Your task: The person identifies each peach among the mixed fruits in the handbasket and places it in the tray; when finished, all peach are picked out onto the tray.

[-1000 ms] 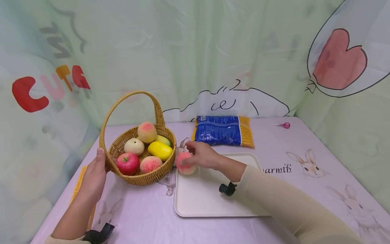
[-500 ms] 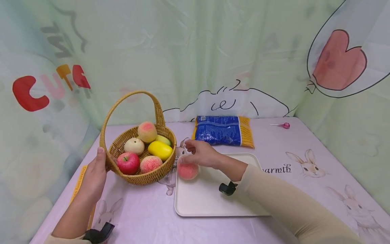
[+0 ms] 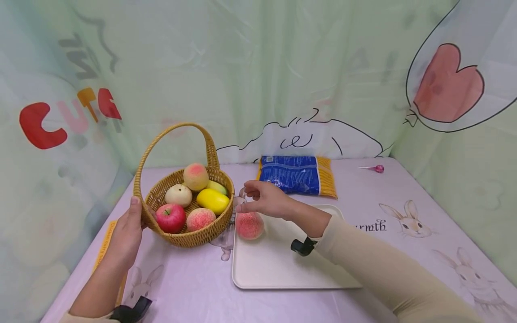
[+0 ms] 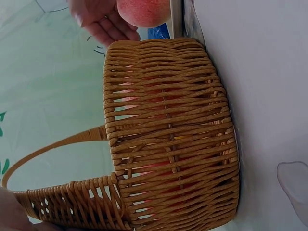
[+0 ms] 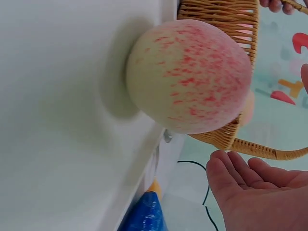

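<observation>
While the left hand [image 3: 127,229] gripped a brown wicker basket [image 3: 186,240], relaxed right-hand fingers [image 3: 252,185] hovered by a round pink peach [image 3: 249,226] mid-frame.

I'm looking through the left wrist at a wicker basket [image 4: 168,125] close up, the left grip [image 4: 10,211] at its handle [image 4: 67,141]; beyond, the right grip [image 4: 102,17], outstretched, is near a pinkish peach [image 4: 145,10].
</observation>
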